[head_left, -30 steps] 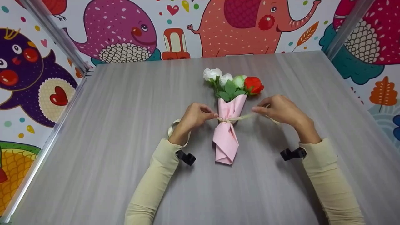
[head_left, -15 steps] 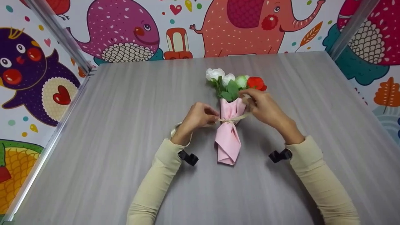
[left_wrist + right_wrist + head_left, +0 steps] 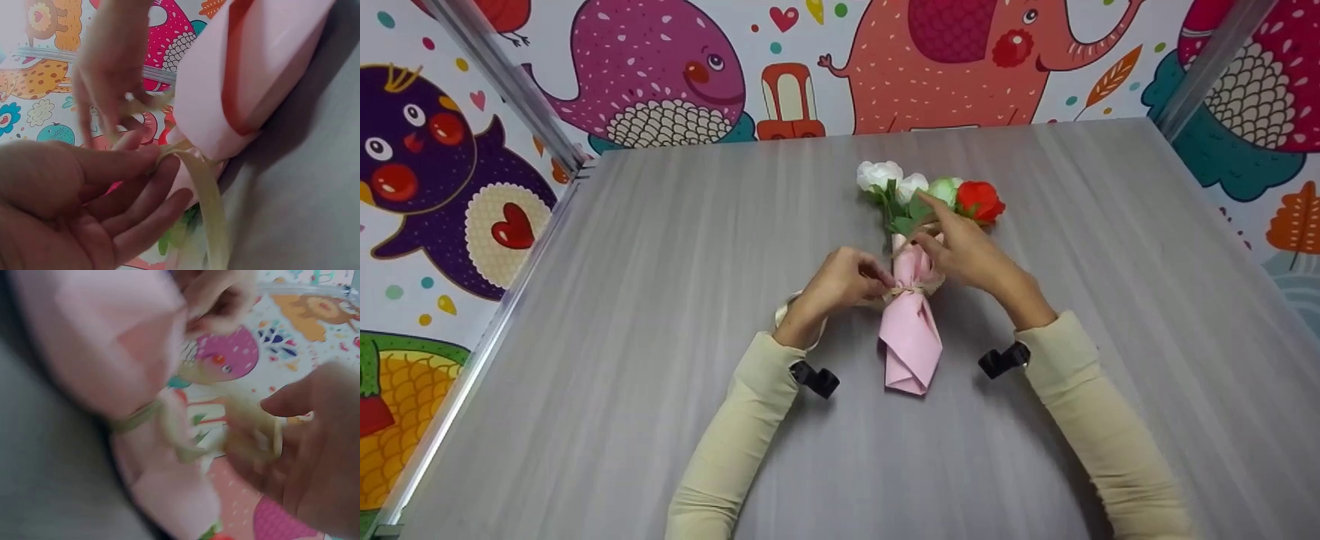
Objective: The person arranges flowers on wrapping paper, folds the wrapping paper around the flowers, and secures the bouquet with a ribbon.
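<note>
A bouquet wrapped in pink paper (image 3: 911,337) lies on the table, with white flowers (image 3: 879,175), a pale green one (image 3: 945,189) and a red one (image 3: 981,201) at its far end. Cream ribbon (image 3: 207,197) goes round its waist in a knot. My left hand (image 3: 840,281) pinches the ribbon between thumb and finger, right beside the knot; a loose length hangs near that wrist. Over the upper part of the wrap, my right hand (image 3: 971,251) holds the other ribbon length, which loops among its fingers in the blurred right wrist view.
The grey wood-grain table (image 3: 697,225) extends around the bouquet. Walls with cartoon animals (image 3: 652,67) and metal corner posts (image 3: 502,90) enclose its back and sides. A black wrist camera (image 3: 815,380) sits at the left cuff, another (image 3: 1003,360) at the right.
My right hand has moved left from beside the bouquet to over its upper wrap, bringing the ribbon length across. The left hand stays at the knot. The head view has shifted slightly.
</note>
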Demonstrator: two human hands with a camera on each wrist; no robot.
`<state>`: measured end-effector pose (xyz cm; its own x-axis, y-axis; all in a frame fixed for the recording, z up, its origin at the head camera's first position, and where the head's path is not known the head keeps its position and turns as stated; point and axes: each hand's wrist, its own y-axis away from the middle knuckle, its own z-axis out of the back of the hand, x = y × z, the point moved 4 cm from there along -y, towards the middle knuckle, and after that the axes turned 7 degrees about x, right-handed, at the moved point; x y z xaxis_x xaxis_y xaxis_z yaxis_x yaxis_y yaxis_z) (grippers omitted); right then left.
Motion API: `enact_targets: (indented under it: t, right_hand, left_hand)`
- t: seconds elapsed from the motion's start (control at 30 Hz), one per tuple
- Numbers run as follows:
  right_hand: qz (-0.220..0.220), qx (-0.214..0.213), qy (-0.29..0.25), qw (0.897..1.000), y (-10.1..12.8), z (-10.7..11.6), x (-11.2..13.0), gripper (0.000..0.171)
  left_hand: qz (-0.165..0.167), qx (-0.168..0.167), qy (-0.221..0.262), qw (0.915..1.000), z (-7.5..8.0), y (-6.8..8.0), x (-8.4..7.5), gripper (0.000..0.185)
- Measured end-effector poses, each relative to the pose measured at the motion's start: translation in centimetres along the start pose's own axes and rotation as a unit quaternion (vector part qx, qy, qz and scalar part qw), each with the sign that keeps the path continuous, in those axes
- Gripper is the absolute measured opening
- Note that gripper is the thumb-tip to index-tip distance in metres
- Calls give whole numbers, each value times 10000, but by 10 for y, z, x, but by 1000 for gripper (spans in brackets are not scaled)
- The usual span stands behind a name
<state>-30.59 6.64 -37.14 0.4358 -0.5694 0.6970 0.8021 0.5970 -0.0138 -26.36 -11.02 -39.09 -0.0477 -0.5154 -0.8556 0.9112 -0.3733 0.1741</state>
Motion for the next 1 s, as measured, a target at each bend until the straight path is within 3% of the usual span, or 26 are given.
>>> enact_targets:
  t: [0.07, 0.13, 0.23, 0.33, 0.4, 0.47, 0.6, 0.7, 0.87, 1.0]
  right_hand:
    - [-197, -81, 166, 9996, 0, -1, -10, 64]
    - [-101, -246, 167, 9995, 1, 1, -13, 60]
    - [295, -747, -10, 9968, 3, 7, -10, 50]
    - [850, -1540, -35, 9844, 8, 14, -4, 39]
    - [1136, -1798, 30, 9771, 10, 15, 0, 32]
    - [1316, -1730, 163, 9759, 11, 13, 4, 26]
    - [1431, -998, 548, 9831, 10, 3, 11, 14]
    - [1540, -629, 957, 9814, 9, -5, 15, 15]
    - [1610, -456, 1375, 9763, 8, -15, 18, 16]
    - [1503, -334, 1470, 9771, 6, -21, 18, 15]
  left_hand:
    - [-82, -47, 16, 10000, 0, 0, -1, 12]
    - [-180, -125, -29, 9998, 1, 0, -2, 12]
    - [-308, -251, -78, 9992, 3, 0, -3, 12]
    - [-307, -360, -38, 9989, 3, -1, -4, 14]
    - [-268, -420, 77, 9987, 2, -2, -4, 20]
    - [-191, -451, 218, 9986, 2, -3, -3, 27]
    - [-118, -464, 345, 9983, 1, -3, -3, 38]
    - [-207, -494, 408, 9977, 1, -3, -4, 42]
    - [-493, -579, 483, 9959, -1, -2, -5, 43]
    - [-538, -564, 498, 9957, -3, -3, -6, 45]
